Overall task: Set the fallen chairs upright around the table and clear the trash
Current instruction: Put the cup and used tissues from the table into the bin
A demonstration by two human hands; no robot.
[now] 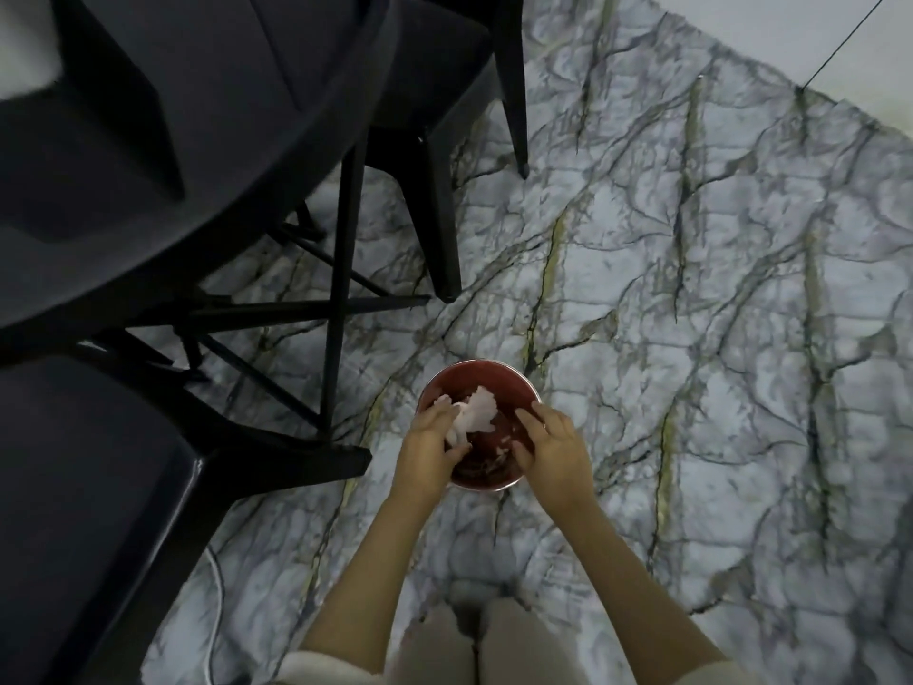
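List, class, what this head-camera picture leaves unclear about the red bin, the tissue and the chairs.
- Red bin: its bottom is covered by white tissue, left hand and right hand.
- Left hand's grip on the tissue: fingers curl out of sight.
- Near chair: cut off by the left edge.
- Table top: blurred, mostly out of frame.

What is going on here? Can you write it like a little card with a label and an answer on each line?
place: marbled rug beside a dark table
bin: red bucket standing on the rug
trash: white crumpled paper inside the bucket's opening
left hand: gripping the paper at the bucket's rim
right hand: fingers curled over the rim, nothing clearly held
chairs: two dark chairs, one near, one far, both upright
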